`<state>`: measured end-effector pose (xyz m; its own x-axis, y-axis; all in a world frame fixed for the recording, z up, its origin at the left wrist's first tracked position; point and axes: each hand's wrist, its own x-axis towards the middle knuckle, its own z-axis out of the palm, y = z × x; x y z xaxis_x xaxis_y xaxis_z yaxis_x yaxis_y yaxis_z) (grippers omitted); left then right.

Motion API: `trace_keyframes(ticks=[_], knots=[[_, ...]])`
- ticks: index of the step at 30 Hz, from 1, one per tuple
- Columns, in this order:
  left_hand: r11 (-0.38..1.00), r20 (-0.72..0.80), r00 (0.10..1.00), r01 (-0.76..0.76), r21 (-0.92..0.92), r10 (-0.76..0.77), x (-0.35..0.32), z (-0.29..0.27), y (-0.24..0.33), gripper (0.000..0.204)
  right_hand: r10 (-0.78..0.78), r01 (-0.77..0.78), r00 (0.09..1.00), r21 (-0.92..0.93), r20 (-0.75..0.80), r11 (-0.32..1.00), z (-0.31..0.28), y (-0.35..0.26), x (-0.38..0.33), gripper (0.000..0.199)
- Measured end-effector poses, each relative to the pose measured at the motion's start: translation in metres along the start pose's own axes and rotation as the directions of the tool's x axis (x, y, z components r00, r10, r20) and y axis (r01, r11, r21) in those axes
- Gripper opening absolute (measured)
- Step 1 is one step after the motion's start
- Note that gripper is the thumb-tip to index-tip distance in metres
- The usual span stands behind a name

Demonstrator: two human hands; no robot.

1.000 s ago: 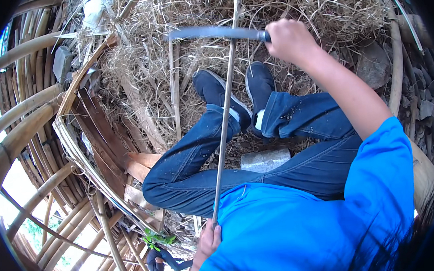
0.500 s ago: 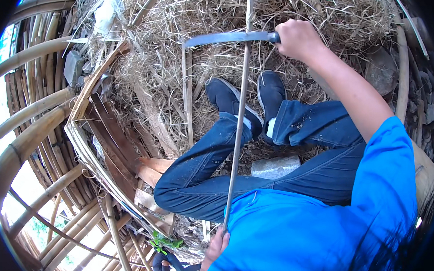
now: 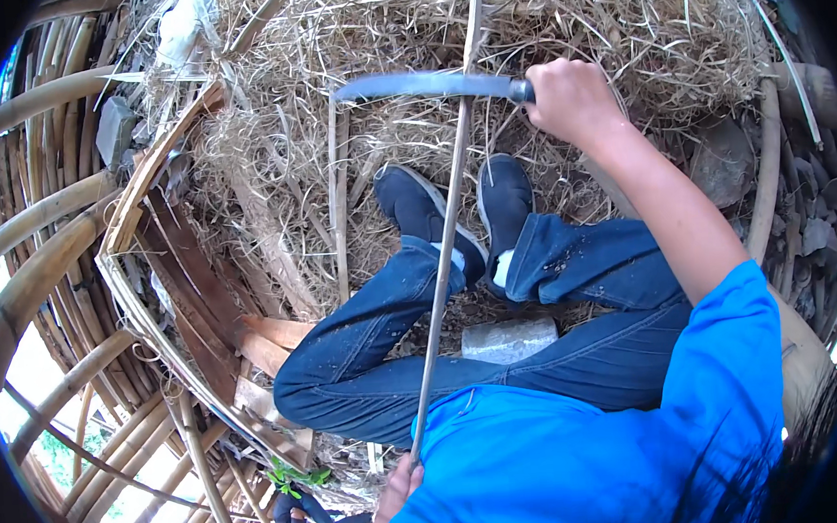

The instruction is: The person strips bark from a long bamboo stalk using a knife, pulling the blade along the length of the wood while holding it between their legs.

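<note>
knife [image 3: 417,86] in the right hand [image 3: 574,103], being held out sideways beyond the feet, pointing its long, slightly curved blade to the left. curling the right fingers tightly round its dark handle [image 3: 522,91], pressing them together into a fist. crossing the blade over the upper stretch of a long, thin bamboo strip [image 3: 438,275]. slanting that strip from the waist, at the left side of the blue t-shirt [image 3: 584,453], up over the left leg of the jeans [image 3: 348,357] and past the dark slip-on shoes [image 3: 506,199]. gripping its near end with the left hand [image 3: 394,490], bending the fingers around it and closing them on it, not showing the thumb clearly beside the shirt. sitting with knees bent outward, keeping a pale grey block [image 3: 510,340] between the legs. facing a heap of dry, straw-like shavings [image 3: 605,20]. having brown boards [image 3: 191,295] and curved bamboo poles [image 3: 31,276] on the left. also showing, near the lower edge, a green-leaved plant [image 3: 296,477] just beside another person [image 3: 309,514] in dark clothes
</note>
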<state>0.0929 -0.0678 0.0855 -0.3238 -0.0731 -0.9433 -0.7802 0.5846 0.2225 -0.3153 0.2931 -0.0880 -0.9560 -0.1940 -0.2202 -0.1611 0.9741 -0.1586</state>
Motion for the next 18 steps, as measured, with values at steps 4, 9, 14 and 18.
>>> trace_keyframes(ticks=[4, 9, 14, 18], knots=[[0.999, 0.001, 0.999, -0.046, -0.029, 0.046, 0.011, 0.002, -0.022, 0.037, 0.054, -0.054, 0.998, 0.004, -0.037, 0.999, 0.006, 0.008, 0.011, 0.013], [0.997, -0.094, 0.993, -0.061, 0.036, 0.065, 0.014, 0.005, 0.005, 0.022, 0.018, -0.022, 0.997, -0.06, -0.069, 0.998, 0.019, 0.024, 0.024, 0.013], [0.995, -0.102, 0.994, 0.057, 0.075, -0.05, 0.019, 0.01, -0.01, 0.023, -0.037, 0.027, 0.994, -0.095, -0.107, 0.995, 0.014, 0.027, 0.038, 0.01], [0.992, -0.148, 0.981, -0.119, 0.036, 0.123, 0.023, 0.016, -0.029, 0.025, -0.024, 0.013, 0.994, -0.101, -0.107, 0.995, 0.002, 0.025, 0.037, 0.008]])
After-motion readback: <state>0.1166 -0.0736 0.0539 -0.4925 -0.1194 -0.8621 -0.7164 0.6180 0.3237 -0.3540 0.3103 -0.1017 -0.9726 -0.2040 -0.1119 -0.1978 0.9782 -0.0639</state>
